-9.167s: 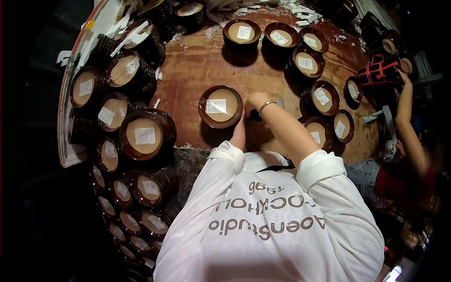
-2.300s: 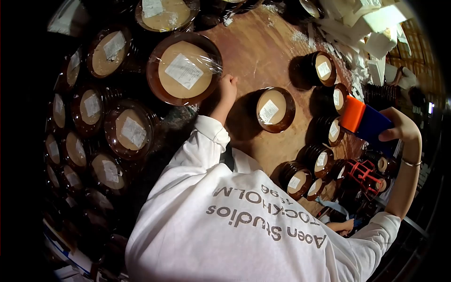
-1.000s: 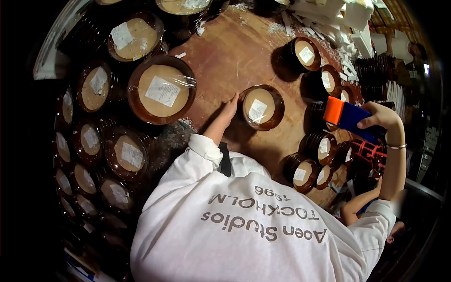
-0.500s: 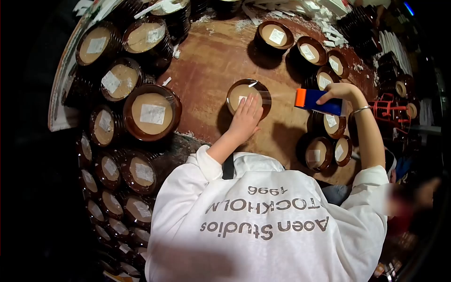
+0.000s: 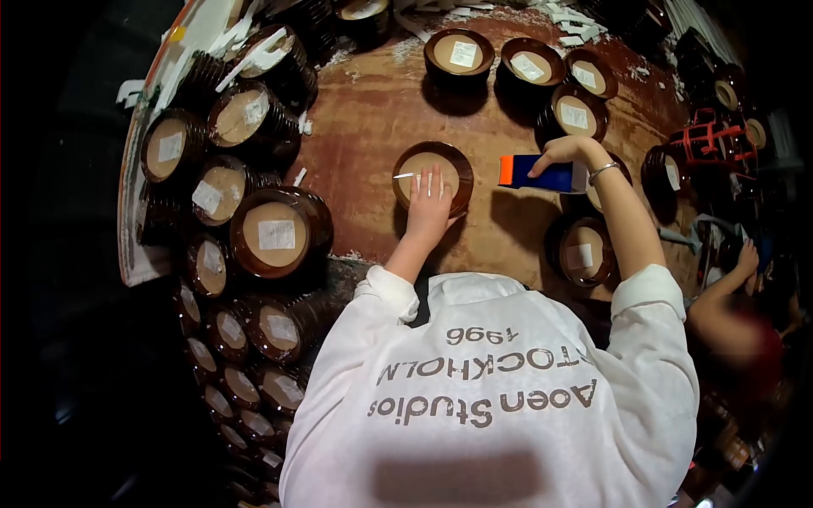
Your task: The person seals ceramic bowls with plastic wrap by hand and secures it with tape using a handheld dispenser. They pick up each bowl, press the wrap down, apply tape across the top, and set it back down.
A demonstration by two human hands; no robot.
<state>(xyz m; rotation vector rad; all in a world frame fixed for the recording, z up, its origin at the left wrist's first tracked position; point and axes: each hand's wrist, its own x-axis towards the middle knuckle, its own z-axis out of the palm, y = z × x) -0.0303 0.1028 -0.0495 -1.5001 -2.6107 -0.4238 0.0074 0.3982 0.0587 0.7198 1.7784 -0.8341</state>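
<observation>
A brown glazed bowl (image 5: 464, 173) lies on the wooden table with its round tan base facing up, perhaps topping a stack. My left hand (image 5: 428, 201) rests on that base with the fingers stretched flat, holding nothing and covering part of it. A thin white glint shows on the base left of the fingertips. To the right, my right hand (image 5: 563, 157) is closed around a blue tape dispenser (image 5: 549, 176) with an orange end. That end points at the bowl, a short distance off. Another stacked bowl (image 5: 580, 256) with a white label stands below my right forearm.
Stacks of labelled brown bowls (image 5: 275, 234) crowd the left side. More stacks (image 5: 461, 54) stand along the far and right sides of the wooden table (image 5: 356, 152). White foam scraps (image 5: 584, 30) litter the back. A red rack (image 5: 711, 140) and another person's arm (image 5: 724, 296) are at right.
The view has shifted. My right hand has brought the tape dispenser closer to the bowl. The clear strip seen between them earlier no longer shows. My left hand stays on the base.
</observation>
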